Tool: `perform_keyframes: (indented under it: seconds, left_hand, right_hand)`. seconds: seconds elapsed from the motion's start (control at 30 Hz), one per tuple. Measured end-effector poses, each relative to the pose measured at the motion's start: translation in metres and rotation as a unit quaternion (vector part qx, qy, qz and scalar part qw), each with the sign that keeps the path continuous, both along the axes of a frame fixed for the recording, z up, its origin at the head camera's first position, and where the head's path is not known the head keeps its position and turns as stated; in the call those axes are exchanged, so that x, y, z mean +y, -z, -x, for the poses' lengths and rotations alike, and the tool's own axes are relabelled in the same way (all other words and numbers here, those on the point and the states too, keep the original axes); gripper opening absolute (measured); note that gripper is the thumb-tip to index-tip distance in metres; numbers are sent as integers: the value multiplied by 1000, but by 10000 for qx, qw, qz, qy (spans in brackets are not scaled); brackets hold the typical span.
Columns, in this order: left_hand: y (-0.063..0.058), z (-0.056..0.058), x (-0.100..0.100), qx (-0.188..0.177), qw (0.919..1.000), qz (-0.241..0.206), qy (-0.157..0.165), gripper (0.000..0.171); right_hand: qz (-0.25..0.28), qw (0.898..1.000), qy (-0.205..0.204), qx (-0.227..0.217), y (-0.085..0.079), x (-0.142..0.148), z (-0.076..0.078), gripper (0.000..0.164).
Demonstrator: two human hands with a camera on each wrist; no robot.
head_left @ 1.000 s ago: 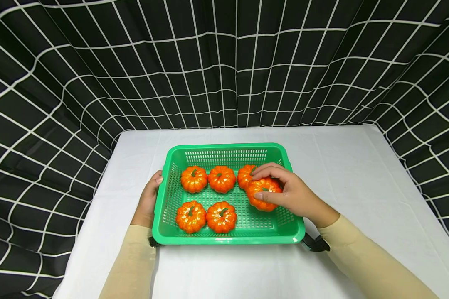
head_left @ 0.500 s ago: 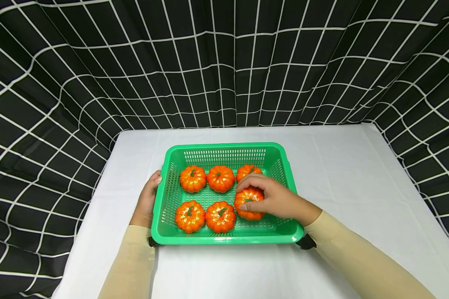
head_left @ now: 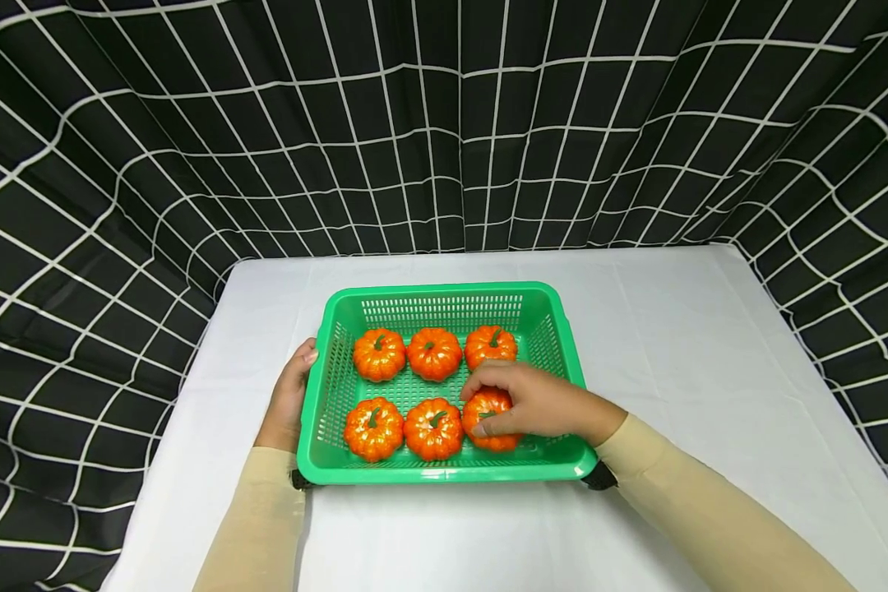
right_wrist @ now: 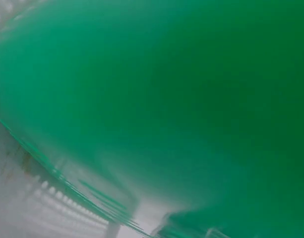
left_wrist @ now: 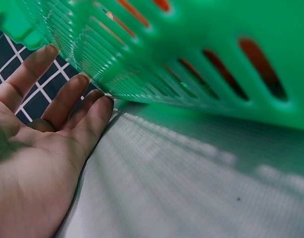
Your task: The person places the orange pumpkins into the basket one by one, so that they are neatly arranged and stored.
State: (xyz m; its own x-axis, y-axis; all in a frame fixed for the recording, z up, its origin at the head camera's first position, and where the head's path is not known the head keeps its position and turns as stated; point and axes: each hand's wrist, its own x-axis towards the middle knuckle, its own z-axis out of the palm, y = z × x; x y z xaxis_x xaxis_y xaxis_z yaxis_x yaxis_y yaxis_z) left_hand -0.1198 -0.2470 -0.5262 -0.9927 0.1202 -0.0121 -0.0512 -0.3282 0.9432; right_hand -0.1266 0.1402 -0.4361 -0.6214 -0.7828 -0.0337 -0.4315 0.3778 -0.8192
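Note:
My right hand reaches over the right rim of a green plastic basket. Thumb and fingers are curled round a small orange pumpkin with a green stem, low in the basket's near right corner. A second pumpkin lies directly left of it, and another pumpkin is behind the hand. Outside the basket's left wall is my left hand; the left wrist view has its fingers loosely extended, tips at the slotted wall. Green fills the right wrist view, hiding the right hand there.
Three pumpkins form the back row, including one pumpkin at far left; another pumpkin sits at near left. A white cloth covers the table under the basket. Black curtains with a white grid surround the table's back and sides.
Carrying the pumpkin, my right hand has moved left and toward me, lowering it beside the near-row pumpkins and uncovering the back right one. My left hand stays at the basket's side.

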Motion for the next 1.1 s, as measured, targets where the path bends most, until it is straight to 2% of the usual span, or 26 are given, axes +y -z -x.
perform_keyframes:
  seconds: [0.23,0.73,0.93,1.1]
  left_hand:
    - [-1,-2,4,-55,9999,-91,-37,31]
    - [-2,-1,6,-40,9999,-103,31,30]
    - [-2,-1,8,-141,9999,-52,-49,29]
    - [-2,-1,7,-101,9998,89,-117,32]
  right_hand:
    - [-297,9990,-264,-216,-2,1,-2,41]
    - [-508,9984,-211,-100,2,2,-1,35]
    - [-228,9996,-148,-8,4,3,-2,34]
    - [250,9983,150,506,1,5,-2,33]
